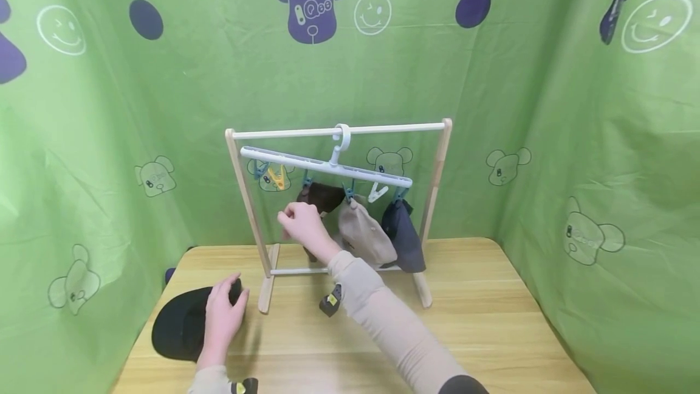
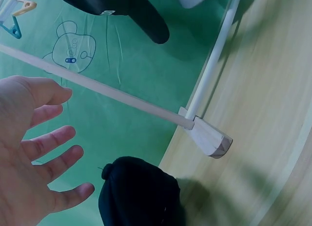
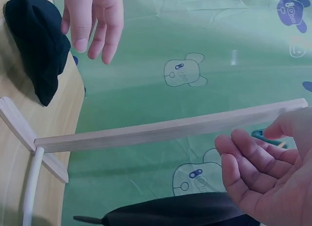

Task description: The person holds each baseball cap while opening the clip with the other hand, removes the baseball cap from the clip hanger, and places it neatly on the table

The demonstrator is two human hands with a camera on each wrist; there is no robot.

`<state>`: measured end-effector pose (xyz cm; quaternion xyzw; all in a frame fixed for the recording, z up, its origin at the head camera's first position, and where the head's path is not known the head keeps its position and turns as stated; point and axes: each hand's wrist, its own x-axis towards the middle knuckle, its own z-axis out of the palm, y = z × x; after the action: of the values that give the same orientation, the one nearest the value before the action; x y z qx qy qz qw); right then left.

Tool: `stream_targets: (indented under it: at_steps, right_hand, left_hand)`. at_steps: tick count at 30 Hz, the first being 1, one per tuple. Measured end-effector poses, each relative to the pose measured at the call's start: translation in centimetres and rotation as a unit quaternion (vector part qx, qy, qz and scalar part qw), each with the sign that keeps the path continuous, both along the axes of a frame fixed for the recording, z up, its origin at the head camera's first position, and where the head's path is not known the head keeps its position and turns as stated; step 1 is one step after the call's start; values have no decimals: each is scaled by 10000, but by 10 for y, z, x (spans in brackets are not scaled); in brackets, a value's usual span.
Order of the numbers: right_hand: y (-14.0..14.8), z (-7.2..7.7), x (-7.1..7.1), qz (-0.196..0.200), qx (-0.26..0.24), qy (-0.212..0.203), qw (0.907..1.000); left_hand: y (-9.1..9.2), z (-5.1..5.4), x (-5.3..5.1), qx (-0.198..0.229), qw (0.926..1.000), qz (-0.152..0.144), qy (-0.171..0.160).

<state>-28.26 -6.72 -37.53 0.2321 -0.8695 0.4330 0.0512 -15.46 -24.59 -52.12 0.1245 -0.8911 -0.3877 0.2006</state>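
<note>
A black cap [image 1: 180,324] lies on the table at the left. My left hand [image 1: 224,315] is over its right side with fingers spread; in the left wrist view the cap [image 2: 139,192] sits apart from the fingers, and nothing is held. My right hand [image 1: 306,224] is raised in front of the rack, its fingers loosely bent and empty in the right wrist view. Just behind it a dark brown cap [image 1: 326,196] hangs from a pale blue clip hanger [image 1: 295,160]. A beige cap [image 1: 363,236] and a navy cap [image 1: 403,236] hang further right.
The hanger tilts down to the right on the top bar [image 1: 394,129] of a wooden rack. A blue clip [image 1: 259,170] and a yellow clip [image 1: 279,178] hang at its left, a white clip [image 1: 377,192] between the right-hand caps. A green curtain [image 1: 219,65] surrounds the table [image 1: 481,321].
</note>
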Motion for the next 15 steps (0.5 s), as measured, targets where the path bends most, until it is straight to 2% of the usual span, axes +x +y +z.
stream_targets:
  at_steps: [7,15]
  right_hand:
    - [17,7,-7,-20,-187,37,9998]
    - [35,7,-18,-243,-627,-264,9974]
  left_hand:
    - [3,1,-3,-9,10000,-54,69]
    - [7,8,-9,-76,9998,-175,100]
